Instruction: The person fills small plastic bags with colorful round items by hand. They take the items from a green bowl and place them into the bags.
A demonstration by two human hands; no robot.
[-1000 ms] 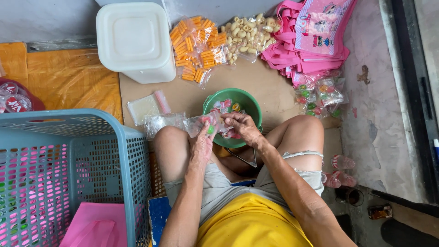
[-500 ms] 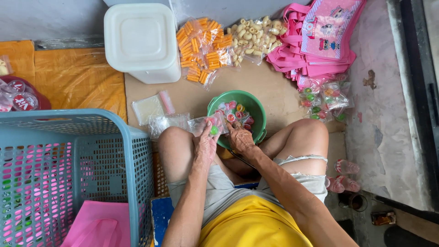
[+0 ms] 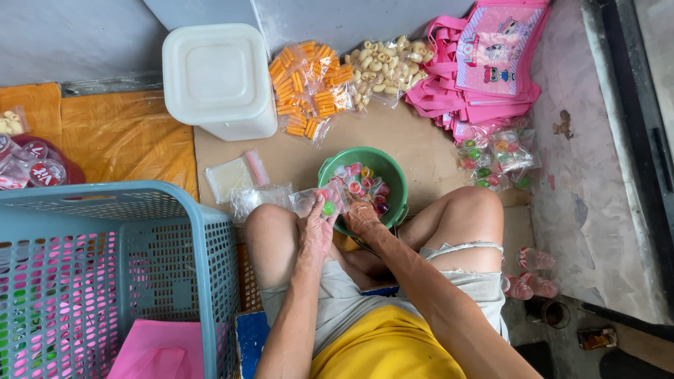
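Two hands at the knees: left hand (image 3: 316, 235) fingers clamped on one small clear bag (image 3: 319, 201) with a green candy, at the near rim of one green bowl (image 3: 393, 175). Right hand (image 3: 363, 217) fingers curled into the bowl, grip unclear. One blue basket (image 3: 203, 231) left; one white tub (image 3: 217, 77) beyond.

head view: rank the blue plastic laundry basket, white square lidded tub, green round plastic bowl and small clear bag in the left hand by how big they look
1. Blue plastic laundry basket, though it is nearest the camera
2. White square lidded tub
3. Green round plastic bowl
4. Small clear bag in the left hand
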